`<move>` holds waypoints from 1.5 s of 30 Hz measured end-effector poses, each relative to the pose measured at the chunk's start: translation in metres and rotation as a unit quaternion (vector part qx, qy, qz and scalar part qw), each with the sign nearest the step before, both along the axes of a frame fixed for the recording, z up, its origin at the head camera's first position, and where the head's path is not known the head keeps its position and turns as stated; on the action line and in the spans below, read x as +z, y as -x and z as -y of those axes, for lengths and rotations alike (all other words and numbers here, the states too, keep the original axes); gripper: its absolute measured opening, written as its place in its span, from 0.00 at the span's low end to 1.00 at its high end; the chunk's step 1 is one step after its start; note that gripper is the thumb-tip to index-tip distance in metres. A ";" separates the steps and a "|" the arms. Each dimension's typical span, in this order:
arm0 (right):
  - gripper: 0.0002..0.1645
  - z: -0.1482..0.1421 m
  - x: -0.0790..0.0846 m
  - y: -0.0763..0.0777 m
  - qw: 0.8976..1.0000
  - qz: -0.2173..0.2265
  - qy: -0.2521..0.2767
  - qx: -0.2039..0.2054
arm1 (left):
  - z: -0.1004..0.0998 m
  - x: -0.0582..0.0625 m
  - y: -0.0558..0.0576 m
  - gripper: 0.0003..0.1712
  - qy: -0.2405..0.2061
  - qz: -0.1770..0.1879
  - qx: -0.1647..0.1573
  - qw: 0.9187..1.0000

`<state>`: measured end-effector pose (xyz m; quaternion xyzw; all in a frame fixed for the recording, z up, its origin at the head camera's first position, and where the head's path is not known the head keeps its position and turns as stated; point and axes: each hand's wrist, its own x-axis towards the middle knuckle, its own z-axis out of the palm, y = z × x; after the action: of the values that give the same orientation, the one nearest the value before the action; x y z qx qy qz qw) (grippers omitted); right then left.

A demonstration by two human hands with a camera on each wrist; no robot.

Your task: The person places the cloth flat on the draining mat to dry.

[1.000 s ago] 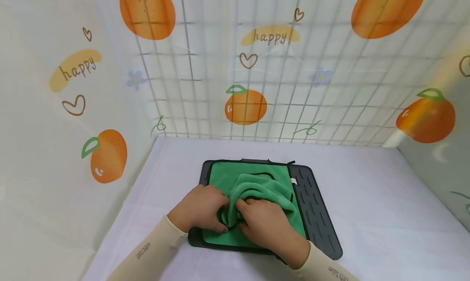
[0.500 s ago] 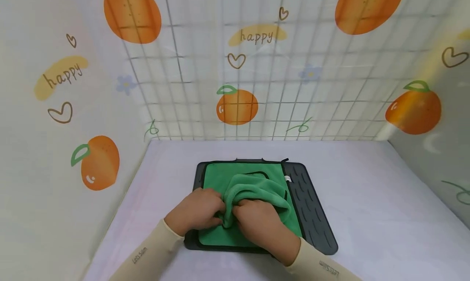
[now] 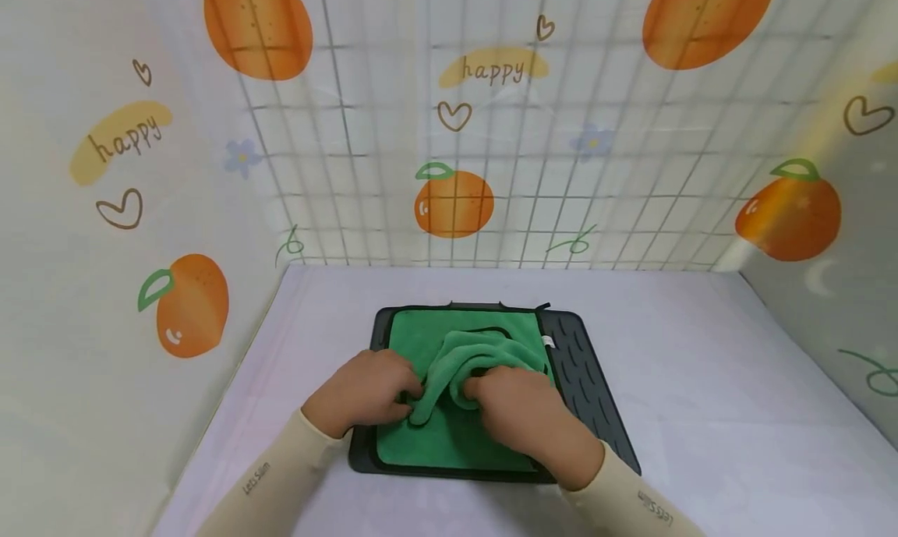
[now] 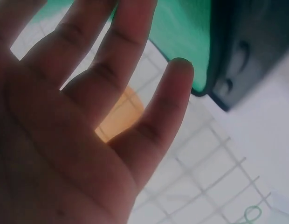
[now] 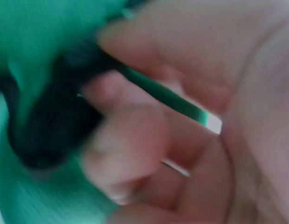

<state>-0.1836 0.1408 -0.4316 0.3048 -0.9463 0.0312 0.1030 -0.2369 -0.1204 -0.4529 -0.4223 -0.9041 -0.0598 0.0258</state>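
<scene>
A bunched green cloth (image 3: 463, 354) with dark edging lies on a flat green cloth (image 3: 449, 447), which has a black border and a small white tag. My left hand (image 3: 365, 393) pinches the left end of the bunched cloth between thumb and index finger. In the left wrist view the other fingers (image 4: 112, 79) extend loosely, and the pinch itself is out of sight. At the right of the folds, my right hand (image 3: 529, 412) grips the cloth with curled fingers. The right wrist view is blurred, showing a black strip (image 5: 46, 126) at the fingertips.
Beneath the cloths is a dark grey ridged board (image 3: 578, 365), showing mostly along its right side. It lies on a pale tabletop (image 3: 687, 365). Light curtains printed with oranges (image 3: 454, 203) hang at the back and sides, with a wire grid visible at the back.
My hands have moved apart, the left one slightly left and the right one to the right. The bunched cloth's left end has stretched leftward. The head view has shifted a little.
</scene>
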 end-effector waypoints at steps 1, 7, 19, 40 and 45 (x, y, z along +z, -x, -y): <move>0.27 -0.004 0.006 -0.001 1.000 0.024 0.003 -0.001 | 0.003 0.000 0.001 0.11 -0.004 0.005 0.004 1.000; 0.27 -0.026 0.038 -0.008 0.990 0.134 0.018 -0.037 | 0.018 0.002 0.008 0.17 -0.023 0.024 0.035 0.999; 0.25 -0.057 0.056 -0.004 0.978 0.200 0.001 -0.049 | 0.036 0.017 0.011 0.21 -0.024 0.114 0.080 0.990; 0.29 -0.070 0.017 -0.026 0.978 0.204 0.028 0.033 | 0.036 0.021 0.002 0.27 0.002 0.172 0.132 0.976; 0.28 -0.076 0.014 -0.025 0.970 0.234 0.035 0.061 | 0.034 0.019 0.001 0.23 0.003 0.186 0.146 0.972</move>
<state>-0.1584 0.2168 -0.4177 0.3423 -0.9221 0.1408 -0.1132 -0.2377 -0.1543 -0.4337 -0.2671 -0.9451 -0.1300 -0.1361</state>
